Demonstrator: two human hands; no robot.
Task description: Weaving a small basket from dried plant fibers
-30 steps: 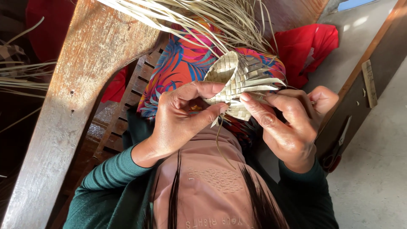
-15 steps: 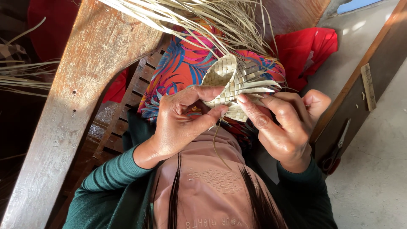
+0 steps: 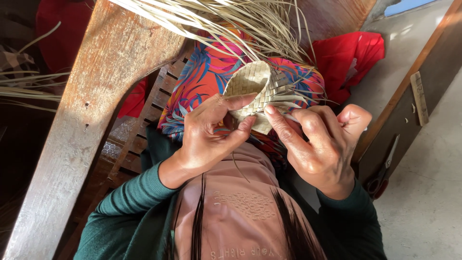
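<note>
Left hand shifted, woven pouch pinched above

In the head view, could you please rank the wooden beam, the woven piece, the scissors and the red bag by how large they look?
1. Wooden beam, by far the largest.
2. Red bag.
3. Woven piece, held nearer the camera, so its place against the bag is unsure.
4. Scissors, smallest.

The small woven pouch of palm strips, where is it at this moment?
In the head view, the woven pouch sits upper centre, pinched between the left hand and the right hand, above the colourful floral cloth.
</note>
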